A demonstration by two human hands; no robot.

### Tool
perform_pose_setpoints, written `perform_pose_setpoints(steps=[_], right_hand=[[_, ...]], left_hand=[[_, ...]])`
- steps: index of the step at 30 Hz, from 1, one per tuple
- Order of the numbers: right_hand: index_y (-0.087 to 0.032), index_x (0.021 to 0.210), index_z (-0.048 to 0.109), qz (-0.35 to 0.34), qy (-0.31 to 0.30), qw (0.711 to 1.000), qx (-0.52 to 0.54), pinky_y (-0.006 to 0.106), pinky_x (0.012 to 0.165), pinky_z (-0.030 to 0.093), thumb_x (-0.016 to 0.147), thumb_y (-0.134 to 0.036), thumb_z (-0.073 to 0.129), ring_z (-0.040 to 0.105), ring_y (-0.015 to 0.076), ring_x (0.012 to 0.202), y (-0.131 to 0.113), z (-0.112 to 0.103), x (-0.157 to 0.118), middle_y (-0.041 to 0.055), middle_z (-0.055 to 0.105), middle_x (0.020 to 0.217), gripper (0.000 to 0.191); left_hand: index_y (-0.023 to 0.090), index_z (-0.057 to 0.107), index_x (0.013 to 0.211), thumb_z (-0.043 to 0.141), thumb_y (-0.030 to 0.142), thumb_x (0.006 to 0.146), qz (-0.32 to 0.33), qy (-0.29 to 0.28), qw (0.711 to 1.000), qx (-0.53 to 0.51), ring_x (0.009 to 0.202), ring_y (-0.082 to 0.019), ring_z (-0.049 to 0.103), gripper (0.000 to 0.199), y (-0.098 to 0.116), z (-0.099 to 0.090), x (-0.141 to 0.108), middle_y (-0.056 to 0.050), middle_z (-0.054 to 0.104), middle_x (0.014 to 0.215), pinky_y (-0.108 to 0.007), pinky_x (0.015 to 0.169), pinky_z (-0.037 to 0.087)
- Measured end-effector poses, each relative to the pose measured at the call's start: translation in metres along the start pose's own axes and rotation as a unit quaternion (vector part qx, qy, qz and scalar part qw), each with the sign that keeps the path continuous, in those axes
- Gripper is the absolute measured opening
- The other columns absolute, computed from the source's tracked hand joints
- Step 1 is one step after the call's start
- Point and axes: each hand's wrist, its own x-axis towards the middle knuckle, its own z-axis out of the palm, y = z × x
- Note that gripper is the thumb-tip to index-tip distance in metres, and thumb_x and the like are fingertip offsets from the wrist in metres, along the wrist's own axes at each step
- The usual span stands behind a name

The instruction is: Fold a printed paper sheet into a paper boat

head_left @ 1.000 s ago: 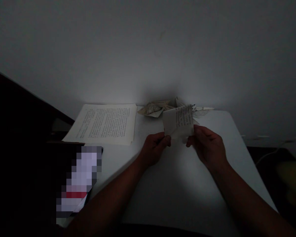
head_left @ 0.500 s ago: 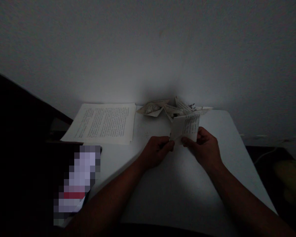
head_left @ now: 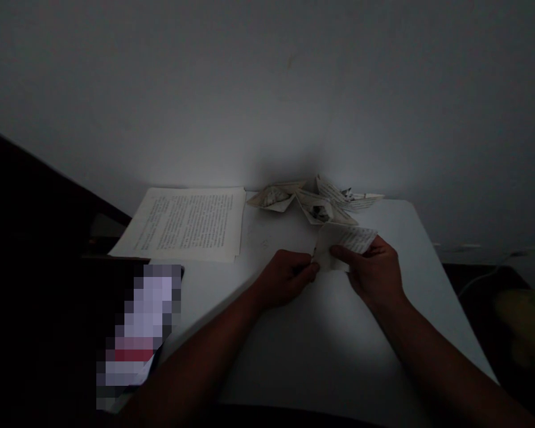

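Observation:
A folded sheet of printed paper point(head_left: 345, 238) is held between my two hands above the white table. My left hand point(head_left: 290, 274) pinches its left edge between thumb and fingers. On the right side, my right hand point(head_left: 378, 267) grips it with the thumb lying across the front face and the fingers behind. Just beyond the paper stand several folded paper boats: one at the left point(head_left: 276, 197), one in the middle point(head_left: 323, 208) and others at the right point(head_left: 361, 199), partly overlapping. How the held paper's inner layers are folded cannot be made out.
A stack of printed sheets point(head_left: 187, 223) lies on the table's point(head_left: 289, 356) back left. A phone point(head_left: 142, 327), its screen blurred out, rests at the left edge. A grey wall point(head_left: 267, 89) rises behind the table. At the right are a cable and a yellowish thing.
The folded paper has come down and tilted flatter, uncovering the middle boat. My right hand has shifted slightly right, its thumb now further over the paper; my left hand keeps its pinch.

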Motion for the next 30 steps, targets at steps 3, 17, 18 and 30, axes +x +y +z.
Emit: perform_pose_setpoints(steps=[3, 17, 18, 30], right_hand=[[-0.019, 0.076, 0.068, -0.018, 0.059, 0.998, -0.016, 0.027, 0.053, 0.052, 0.052, -0.020, 0.087, 0.064, 0.0143, 0.055, -0.004, -0.002, 0.003, -0.0007, 0.072, 0.068, 0.030], [-0.019, 0.084, 0.075, -0.111, 0.108, 0.976, -0.155, 0.027, 0.058, 0.048, 0.070, -0.039, 0.077, 0.061, 0.0133, 0.058, -0.009, -0.011, 0.011, 0.0001, 0.070, 0.067, 0.025], [-0.019, 0.084, 0.074, -0.118, 0.107, 0.973, -0.168, 0.027, 0.060, 0.048, 0.071, -0.040, 0.076, 0.061, 0.0138, 0.061, -0.010, -0.011, 0.011, 0.0003, 0.070, 0.069, 0.025], [-0.022, 0.076, 0.071, -0.176, 0.028, 0.938, -0.297, 0.030, 0.056, 0.049, 0.070, -0.041, 0.075, 0.061, 0.0165, 0.059, -0.022, -0.031, 0.013, 0.0016, 0.068, 0.068, 0.020]], left_hand=[[0.015, 0.045, 0.058, 0.045, 0.034, 0.088, -0.001, 0.001, 1.000, 0.010, 0.049, -0.007, 0.034, 0.036, 0.000, 0.000, 0.000, 0.006, 0.035, 0.051, -0.021, 0.051, 0.027], [0.015, 0.048, 0.058, 0.046, 0.031, 0.088, 0.012, 0.005, 1.000, 0.009, 0.049, -0.006, 0.035, 0.035, -0.001, -0.002, 0.000, 0.006, 0.035, 0.051, -0.020, 0.053, 0.027], [0.015, 0.048, 0.058, 0.046, 0.031, 0.088, 0.012, 0.003, 1.000, 0.008, 0.050, -0.006, 0.035, 0.035, -0.002, -0.002, 0.000, 0.006, 0.035, 0.051, -0.020, 0.052, 0.027], [0.013, 0.054, 0.059, 0.048, 0.037, 0.086, -0.048, -0.067, 0.996, -0.036, 0.050, -0.007, 0.036, 0.036, -0.003, -0.014, 0.001, 0.005, 0.040, 0.051, -0.020, 0.051, 0.028]])
